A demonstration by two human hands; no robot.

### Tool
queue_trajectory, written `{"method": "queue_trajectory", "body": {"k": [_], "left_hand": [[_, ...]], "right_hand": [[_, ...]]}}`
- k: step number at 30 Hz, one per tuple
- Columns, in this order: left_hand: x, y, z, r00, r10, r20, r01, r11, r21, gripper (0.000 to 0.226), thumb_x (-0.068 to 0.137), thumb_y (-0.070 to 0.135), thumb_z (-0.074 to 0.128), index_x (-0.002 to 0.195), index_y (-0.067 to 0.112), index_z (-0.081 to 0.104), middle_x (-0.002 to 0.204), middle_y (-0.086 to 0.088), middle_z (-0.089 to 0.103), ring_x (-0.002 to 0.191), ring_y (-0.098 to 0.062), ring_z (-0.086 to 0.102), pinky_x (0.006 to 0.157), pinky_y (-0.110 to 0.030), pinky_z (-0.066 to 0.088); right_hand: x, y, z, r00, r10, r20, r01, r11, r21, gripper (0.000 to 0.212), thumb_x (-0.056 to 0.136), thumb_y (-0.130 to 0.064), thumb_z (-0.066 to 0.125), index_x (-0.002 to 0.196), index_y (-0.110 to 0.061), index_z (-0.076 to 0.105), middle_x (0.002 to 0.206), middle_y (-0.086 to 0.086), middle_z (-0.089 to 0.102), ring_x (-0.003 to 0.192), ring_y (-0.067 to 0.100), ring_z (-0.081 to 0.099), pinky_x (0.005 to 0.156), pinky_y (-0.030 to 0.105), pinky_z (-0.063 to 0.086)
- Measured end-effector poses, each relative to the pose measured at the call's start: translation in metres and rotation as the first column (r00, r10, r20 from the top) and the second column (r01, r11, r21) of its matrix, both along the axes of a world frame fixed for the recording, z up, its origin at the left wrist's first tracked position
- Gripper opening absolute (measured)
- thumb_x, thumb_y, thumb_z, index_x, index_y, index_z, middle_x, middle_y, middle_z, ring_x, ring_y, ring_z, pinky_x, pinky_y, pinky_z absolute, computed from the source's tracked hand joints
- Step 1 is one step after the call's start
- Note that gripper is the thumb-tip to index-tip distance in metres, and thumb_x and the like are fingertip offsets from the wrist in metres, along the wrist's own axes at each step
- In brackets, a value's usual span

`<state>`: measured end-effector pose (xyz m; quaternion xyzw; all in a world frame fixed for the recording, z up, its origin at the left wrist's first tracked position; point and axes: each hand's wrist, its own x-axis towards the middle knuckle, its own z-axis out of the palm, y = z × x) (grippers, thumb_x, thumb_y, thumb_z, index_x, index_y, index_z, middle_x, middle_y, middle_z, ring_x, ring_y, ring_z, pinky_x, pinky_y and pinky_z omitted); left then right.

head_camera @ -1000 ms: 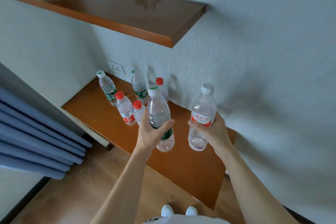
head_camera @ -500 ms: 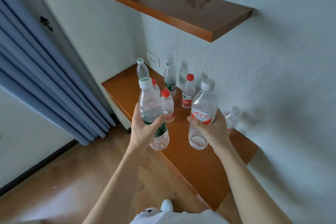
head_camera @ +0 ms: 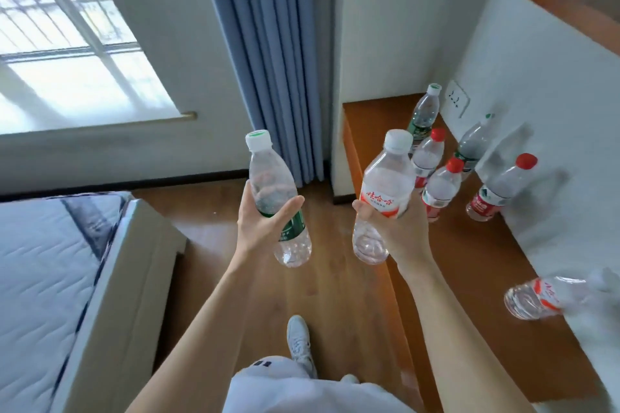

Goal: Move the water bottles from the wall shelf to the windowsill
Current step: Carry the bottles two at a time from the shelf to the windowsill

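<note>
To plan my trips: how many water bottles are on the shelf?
6: two green-label bottles and three red-capped bottles by the socket; one blurred bottle nearer. Others may be hidden.

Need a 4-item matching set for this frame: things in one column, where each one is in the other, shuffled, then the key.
Things
1. green-label bottle
2. red-label bottle with white cap
3. red-cap bottle by the wall
4. curtain

Places
a. hangs beside the window
b. held in the right hand
c. stands on the wooden shelf
d. held in the left hand

Pairs: 1-d, 2-b, 3-c, 4-a
</note>
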<state>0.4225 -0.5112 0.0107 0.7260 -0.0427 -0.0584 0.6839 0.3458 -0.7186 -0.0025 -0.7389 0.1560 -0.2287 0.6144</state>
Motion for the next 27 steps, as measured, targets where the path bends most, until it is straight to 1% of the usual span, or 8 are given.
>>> {"method": "queue_trajectory", "body": {"k": [2, 5, 9, 14, 17, 21, 24, 27], "left_hand": [[0.000, 0.024, -0.001, 0.998, 0.069, 0.000, -0.069, 0.998, -0.014, 0.059, 0.065, 0.033, 0.086, 0.116, 0.026, 0.057, 0.105, -0.005, 0.068, 0.095, -0.022, 0.069, 0.079, -0.039, 0.059], [0.003, 0.054, -0.001, 0.986, 0.167, 0.002, -0.166, 0.985, -0.038, 0.054, 0.074, 0.018, 0.085, 0.118, 0.023, 0.056, 0.100, 0.001, 0.067, 0.087, -0.011, 0.068, 0.070, -0.023, 0.055], [0.019, 0.091, -0.005, 0.961, 0.276, 0.013, -0.276, 0.961, -0.019, 0.058, 0.071, 0.022, 0.086, 0.120, 0.026, 0.055, 0.102, 0.002, 0.067, 0.089, -0.011, 0.069, 0.069, -0.020, 0.055], [0.064, 0.142, -0.011, 0.925, 0.375, 0.067, -0.379, 0.924, 0.055, 0.051, 0.073, 0.017, 0.085, 0.107, 0.038, 0.053, 0.103, 0.001, 0.064, 0.087, -0.002, 0.067, 0.068, -0.016, 0.054], [0.103, 0.179, -0.015, 0.898, 0.433, 0.077, -0.437, 0.897, 0.063, 0.051, 0.072, 0.022, 0.086, 0.106, 0.040, 0.052, 0.102, 0.005, 0.064, 0.088, -0.002, 0.067, 0.074, -0.023, 0.056], [0.162, 0.227, -0.014, 0.871, 0.490, 0.047, -0.491, 0.871, 0.018, 0.055, 0.066, 0.032, 0.089, 0.109, 0.037, 0.056, 0.102, 0.003, 0.067, 0.093, -0.012, 0.069, 0.078, -0.033, 0.058], [0.204, 0.256, -0.008, 0.854, 0.519, 0.033, -0.519, 0.855, -0.002, 0.062, 0.060, 0.038, 0.090, 0.112, 0.026, 0.058, 0.099, 0.004, 0.068, 0.090, -0.006, 0.070, 0.072, -0.021, 0.056], [0.242, 0.281, -0.002, 0.843, 0.536, 0.042, -0.536, 0.844, -0.009, 0.054, 0.064, 0.033, 0.084, 0.110, 0.023, 0.058, 0.096, 0.004, 0.066, 0.085, -0.001, 0.069, 0.068, -0.015, 0.054]], "right_hand": [[0.015, 0.018, -0.002, 0.997, 0.071, -0.011, -0.071, 0.997, -0.003, 0.064, 0.075, -0.036, 0.084, 0.127, -0.016, 0.054, 0.108, -0.001, 0.067, 0.104, 0.010, 0.067, 0.079, 0.019, 0.059], [0.039, 0.047, -0.001, 0.986, 0.169, -0.014, -0.168, 0.986, 0.019, 0.061, 0.074, -0.035, 0.081, 0.126, -0.022, 0.052, 0.107, -0.010, 0.064, 0.105, 0.000, 0.064, 0.073, 0.012, 0.055], [0.079, 0.084, -0.002, 0.961, 0.272, -0.043, -0.270, 0.962, 0.050, 0.057, 0.073, -0.032, 0.083, 0.122, -0.030, 0.053, 0.106, -0.013, 0.065, 0.106, 0.000, 0.064, 0.076, 0.017, 0.058], [0.143, 0.130, -0.007, 0.929, 0.362, -0.083, -0.358, 0.932, 0.057, 0.048, 0.073, -0.024, 0.086, 0.108, -0.037, 0.056, 0.093, -0.029, 0.068, 0.098, 0.000, 0.067, 0.078, 0.021, 0.059], [0.194, 0.163, -0.008, 0.914, 0.395, -0.095, -0.389, 0.918, 0.069, 0.048, 0.072, -0.022, 0.088, 0.107, -0.036, 0.059, 0.094, -0.020, 0.071, 0.095, 0.005, 0.070, 0.080, 0.028, 0.061], [0.265, 0.213, 0.001, 0.897, 0.433, -0.094, -0.426, 0.901, 0.083, 0.053, 0.069, -0.021, 0.091, 0.113, -0.024, 0.061, 0.097, -0.010, 0.072, 0.093, 0.006, 0.070, 0.078, 0.023, 0.058], [0.312, 0.245, 0.006, 0.882, 0.462, -0.099, -0.454, 0.886, 0.089, 0.052, 0.069, -0.022, 0.091, 0.112, -0.026, 0.061, 0.099, -0.007, 0.073, 0.095, 0.008, 0.071, 0.079, 0.026, 0.059], [0.351, 0.272, 0.004, 0.876, 0.471, -0.101, -0.464, 0.882, 0.082, 0.060, 0.069, -0.026, 0.091, 0.119, -0.020, 0.060, 0.104, -0.003, 0.072, 0.099, 0.012, 0.070, 0.083, 0.032, 0.060]]}}
